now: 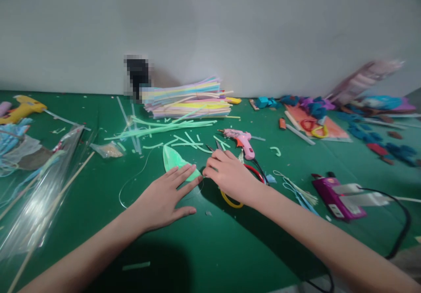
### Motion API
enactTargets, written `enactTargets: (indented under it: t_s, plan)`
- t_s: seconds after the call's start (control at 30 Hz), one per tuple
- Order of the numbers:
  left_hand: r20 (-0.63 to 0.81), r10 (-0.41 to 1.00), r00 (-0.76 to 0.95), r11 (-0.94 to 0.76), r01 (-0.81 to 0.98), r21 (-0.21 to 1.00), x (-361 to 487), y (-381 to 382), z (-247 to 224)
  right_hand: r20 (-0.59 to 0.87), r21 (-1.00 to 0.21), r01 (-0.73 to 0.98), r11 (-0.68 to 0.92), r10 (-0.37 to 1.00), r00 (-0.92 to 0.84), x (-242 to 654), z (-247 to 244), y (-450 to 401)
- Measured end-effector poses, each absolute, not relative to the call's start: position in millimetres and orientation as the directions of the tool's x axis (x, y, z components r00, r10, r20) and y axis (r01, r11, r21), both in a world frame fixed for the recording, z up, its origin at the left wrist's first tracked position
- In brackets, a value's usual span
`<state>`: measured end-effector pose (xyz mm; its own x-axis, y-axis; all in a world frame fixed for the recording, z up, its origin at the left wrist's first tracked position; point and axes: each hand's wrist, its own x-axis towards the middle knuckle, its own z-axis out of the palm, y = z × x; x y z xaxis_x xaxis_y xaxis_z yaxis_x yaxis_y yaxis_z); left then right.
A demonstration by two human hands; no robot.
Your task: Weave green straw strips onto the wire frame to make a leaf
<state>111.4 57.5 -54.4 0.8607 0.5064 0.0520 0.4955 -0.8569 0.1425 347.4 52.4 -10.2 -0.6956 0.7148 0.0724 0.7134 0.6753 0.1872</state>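
A light green leaf-shaped piece (pixel 176 159) lies on the green table. My left hand (pixel 166 198) rests flat over its lower edge, fingers stretched and thumb apart. At the piece's right tip, my right hand (pixel 226 174) is closed in a pinch; what sits between the fingertips is too small to name. Beneath the right hand lies a pair of scissors with a red and yellow handle (pixel 232 200), its middle hidden by the hand. A thin clear thread (pixel 121 192) curves across the table left of the leaf piece.
Beyond my hands are a pink glue gun (pixel 241 140), loose green strips (pixel 171 127) and a stack of coloured strips (pixel 187 100). A purple power strip (pixel 340 198) with a cable is at right. Plastic sheeting (pixel 46 196), a stick and a yellow glue gun (pixel 24 108) occupy the left.
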Motion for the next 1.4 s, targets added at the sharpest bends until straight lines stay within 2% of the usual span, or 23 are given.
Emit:
enactTargets:
  t_s: [0.1, 0.23, 0.37, 0.6, 0.83, 0.93, 1.0, 1.07, 1.1, 1.17, 1.4]
  plan:
    - [0.046, 0.505, 0.862, -0.857, 0.495, 0.147, 111, 57, -55, 0.028, 0.282, 0.673, 0.684, 0.696, -0.718, 342, -4, 54]
    - [0.051, 0.507, 0.860, -0.854, 0.494, 0.163, 111, 57, -54, 0.013, 0.322, 0.644, 0.694, 0.677, -0.736, 335, 2, 57]
    - [0.043, 0.498, 0.866, -0.856, 0.482, 0.187, 110, 58, -53, 0.013, 0.314, 0.639, 0.702, 0.670, -0.743, 332, 2, 60]
    - [0.068, 0.506, 0.860, -0.853, 0.487, 0.187, 111, 57, -54, 0.015, 0.214, 0.694, 0.687, 0.708, -0.706, 326, -2, 62]
    - [0.007, 0.514, 0.858, -0.842, 0.502, 0.198, 115, 56, -47, -0.051, 0.248, 0.670, 0.699, 0.700, -0.712, 295, 3, 61]
    - [-0.001, 0.508, 0.861, -0.841, 0.497, 0.216, 114, 57, -44, -0.035, 0.156, 0.701, 0.696, 0.714, -0.700, 301, 11, 61]
    - [-0.011, 0.509, 0.861, -0.837, 0.498, 0.224, 111, 56, -41, 0.034, 0.023, 0.758, 0.652, 0.757, -0.653, 318, 15, 56]
    - [-0.007, 0.526, 0.850, -0.831, 0.516, 0.210, 105, 54, -38, 0.193, -0.173, 0.836, 0.521, 0.850, -0.490, 338, 12, 43]
    - [0.002, 0.541, 0.841, -0.826, 0.531, 0.191, 102, 51, -37, 0.263, -0.277, 0.871, 0.405, 0.904, -0.337, 347, 7, 34]
    - [0.023, 0.577, 0.816, -0.810, 0.569, 0.140, 96, 45, -38, 0.332, -0.394, 0.883, 0.255, 0.935, -0.122, 358, -8, 15]
    - [0.011, 0.609, 0.793, -0.791, 0.607, 0.076, 90, 28, -49, 0.280, -0.329, 0.904, 0.271, 0.943, -0.181, 329, -50, -16]
